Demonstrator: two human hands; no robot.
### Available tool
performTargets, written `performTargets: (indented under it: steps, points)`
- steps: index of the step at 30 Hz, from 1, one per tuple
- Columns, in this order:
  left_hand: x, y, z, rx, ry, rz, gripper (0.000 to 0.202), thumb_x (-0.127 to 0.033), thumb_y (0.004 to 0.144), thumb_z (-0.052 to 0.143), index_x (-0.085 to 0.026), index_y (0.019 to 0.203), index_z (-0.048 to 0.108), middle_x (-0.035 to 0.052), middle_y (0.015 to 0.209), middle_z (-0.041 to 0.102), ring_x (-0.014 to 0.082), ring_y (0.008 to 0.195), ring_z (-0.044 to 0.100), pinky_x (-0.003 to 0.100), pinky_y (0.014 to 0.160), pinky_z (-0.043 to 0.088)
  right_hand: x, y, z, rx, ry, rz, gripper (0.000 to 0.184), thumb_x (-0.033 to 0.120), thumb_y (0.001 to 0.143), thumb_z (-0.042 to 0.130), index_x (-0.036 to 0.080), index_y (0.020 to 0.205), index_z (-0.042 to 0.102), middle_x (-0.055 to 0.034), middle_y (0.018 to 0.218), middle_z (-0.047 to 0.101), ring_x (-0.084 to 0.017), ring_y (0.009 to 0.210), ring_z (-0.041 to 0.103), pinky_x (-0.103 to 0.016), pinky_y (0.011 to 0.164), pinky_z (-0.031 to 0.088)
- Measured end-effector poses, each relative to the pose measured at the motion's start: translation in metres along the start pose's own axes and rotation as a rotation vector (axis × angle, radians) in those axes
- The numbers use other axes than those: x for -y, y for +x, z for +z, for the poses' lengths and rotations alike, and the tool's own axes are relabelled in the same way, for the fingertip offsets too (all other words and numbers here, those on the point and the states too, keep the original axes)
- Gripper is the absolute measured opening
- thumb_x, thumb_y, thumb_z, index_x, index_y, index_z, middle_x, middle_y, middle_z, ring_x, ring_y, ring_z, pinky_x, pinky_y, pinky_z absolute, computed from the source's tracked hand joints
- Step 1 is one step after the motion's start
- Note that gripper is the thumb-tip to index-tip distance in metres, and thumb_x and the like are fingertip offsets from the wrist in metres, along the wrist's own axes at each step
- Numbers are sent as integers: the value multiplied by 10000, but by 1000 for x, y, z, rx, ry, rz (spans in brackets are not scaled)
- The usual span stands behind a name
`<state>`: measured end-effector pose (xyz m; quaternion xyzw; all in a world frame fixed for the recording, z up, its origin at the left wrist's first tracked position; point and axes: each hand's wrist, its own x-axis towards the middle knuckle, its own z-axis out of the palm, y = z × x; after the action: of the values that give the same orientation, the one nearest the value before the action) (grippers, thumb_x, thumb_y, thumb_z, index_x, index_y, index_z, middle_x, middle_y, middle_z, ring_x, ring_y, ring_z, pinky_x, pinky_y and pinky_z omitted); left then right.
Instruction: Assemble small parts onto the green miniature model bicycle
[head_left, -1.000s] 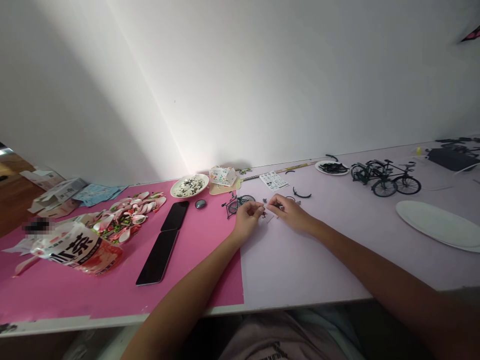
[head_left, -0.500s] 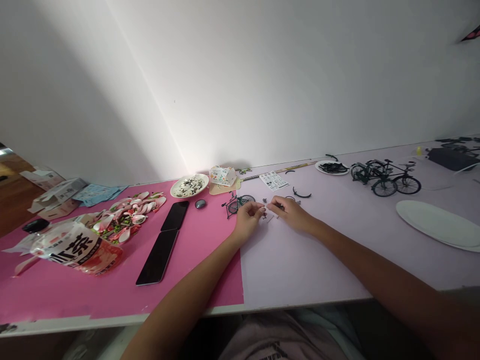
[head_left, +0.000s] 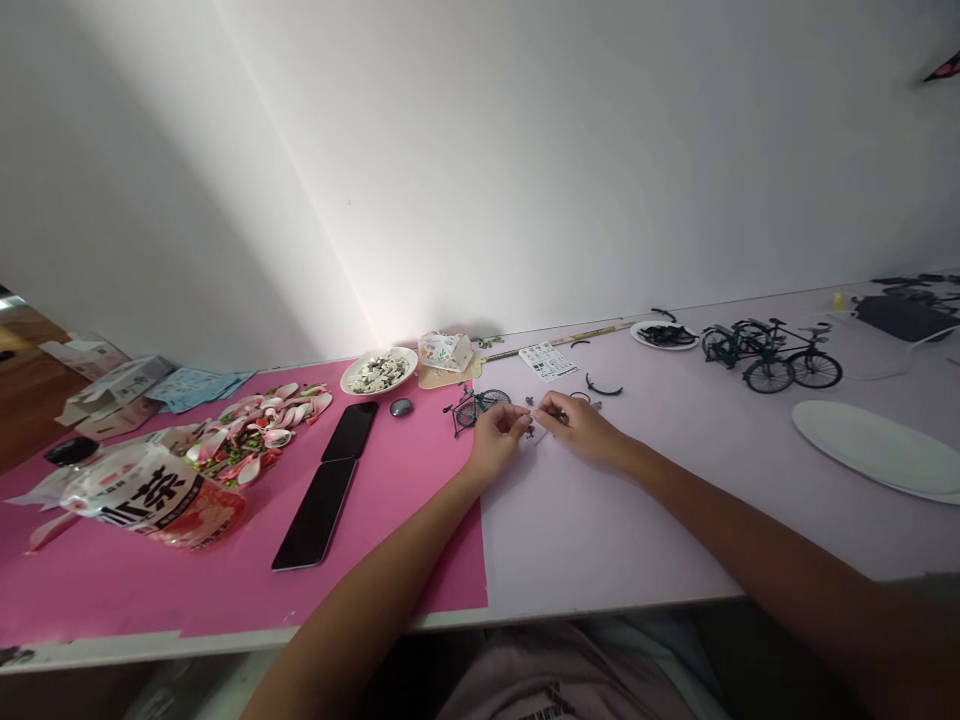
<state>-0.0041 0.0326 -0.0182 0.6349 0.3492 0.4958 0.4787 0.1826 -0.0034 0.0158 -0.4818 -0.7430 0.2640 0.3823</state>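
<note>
My left hand [head_left: 499,438] and my right hand [head_left: 576,426] meet tip to tip low over the lilac table, both closed in a pinch. What they hold is tiny and mostly hidden by the fingers. A small dark part [head_left: 530,432] shows just below the fingertips; whether it is held or lies on the table I cannot tell. Beside my left hand, a partly built dark green model bicycle [head_left: 472,408] stands on the pink surface. Just beyond my right hand lie a curved black piece [head_left: 604,387] and some small loose parts.
Finished model bicycles [head_left: 780,360] stand at right, near a plate of black parts [head_left: 660,336] and a white oval plate [head_left: 877,445]. A printed sheet [head_left: 550,362] lies behind my hands. To the left are two phones [head_left: 319,510], a bowl [head_left: 379,372], petal-like pieces [head_left: 259,430] and a bottle [head_left: 154,495].
My fingertips have shifted slightly, with the right ones now a little closer to the left. The things on the table have stayed in place.
</note>
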Motion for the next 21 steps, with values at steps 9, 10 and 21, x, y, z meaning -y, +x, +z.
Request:
performTargets:
  steps: [9,10,21]
  points:
    - [0,-1,0,17,-7,-8,275,-374,824,793,-134,897,681,56,786,708,146,702,679,267,686,530,2,0,-1,2,16,-3,224,433,960,547,231,887,609,-7,826,666,-174,725,575,-293,650,419]
    - [1,-1,1,17,-8,-6,278,-375,824,795,-135,904,678,54,787,703,146,705,679,269,687,533,2,0,-1,4,18,-3,219,427,960,548,230,885,609,-7,828,670,-173,728,578,-292,653,420]
    - [3,-1,2,3,19,-18,304,-366,818,805,-140,945,646,40,780,685,144,699,673,267,674,541,2,2,-1,17,9,9,270,461,953,553,217,858,616,-4,805,664,-157,687,535,-283,629,386]
